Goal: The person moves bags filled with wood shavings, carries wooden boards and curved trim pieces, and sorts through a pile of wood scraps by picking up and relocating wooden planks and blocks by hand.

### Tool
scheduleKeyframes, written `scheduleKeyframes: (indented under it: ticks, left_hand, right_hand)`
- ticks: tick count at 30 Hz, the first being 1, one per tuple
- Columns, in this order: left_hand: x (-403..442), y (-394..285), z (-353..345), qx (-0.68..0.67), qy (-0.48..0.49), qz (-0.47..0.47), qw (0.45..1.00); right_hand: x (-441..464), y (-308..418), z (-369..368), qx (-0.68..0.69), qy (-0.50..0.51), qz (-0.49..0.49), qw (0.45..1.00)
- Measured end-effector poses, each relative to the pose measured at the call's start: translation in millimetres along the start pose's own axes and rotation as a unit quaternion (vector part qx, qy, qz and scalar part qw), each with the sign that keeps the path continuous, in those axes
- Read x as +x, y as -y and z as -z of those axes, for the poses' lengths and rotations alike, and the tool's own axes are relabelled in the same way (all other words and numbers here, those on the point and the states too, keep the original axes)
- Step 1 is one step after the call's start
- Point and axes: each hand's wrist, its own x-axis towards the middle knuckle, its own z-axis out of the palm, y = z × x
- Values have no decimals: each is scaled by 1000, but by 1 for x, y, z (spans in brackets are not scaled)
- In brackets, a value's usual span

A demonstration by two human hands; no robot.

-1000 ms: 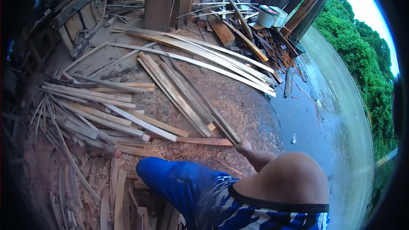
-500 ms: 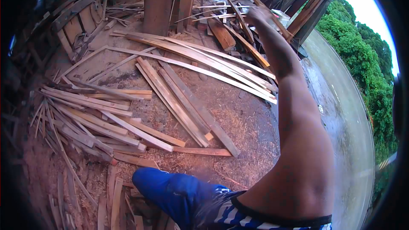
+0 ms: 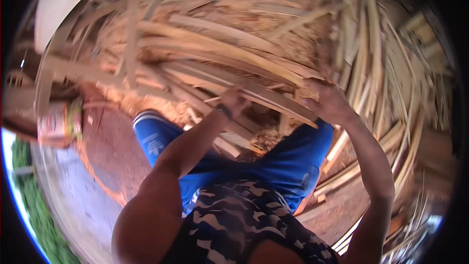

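My left hand (image 3: 234,100), with a dark band at its wrist, is blurred by motion and closed at the edge of a wooden plank (image 3: 281,101) above my lap. To its right, my right hand (image 3: 328,99) is closed at the right end of a long, light wooden strip (image 3: 234,51); its thumb is close to the plank. Both pieces slant down to the right over a pile of strips and offcuts. My knees, in blue trousers (image 3: 303,166), are spread on either side of the near end of the pile.
Long wooden strips (image 3: 373,63) lie stacked at the right. Wooden beams (image 3: 131,34) cross at the upper left. A printed sack or box (image 3: 58,124) stands at the left beside reddish ground (image 3: 112,151). Green plants (image 3: 39,215) show at the lower left edge.
The view has swung from the wet roadside to a wood pile. The outstretched arm seen earlier is no longer reaching out; both my hands are now over wood near my lap.
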Motion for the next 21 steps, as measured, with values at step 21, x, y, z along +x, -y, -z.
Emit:
scheduleKeyframes:
  ticks: [21]
  left_hand:
    - [-80,-25,-87,203,276,62,937]
  right_hand:
    - [126,-15,-99,50,226,-27,972]
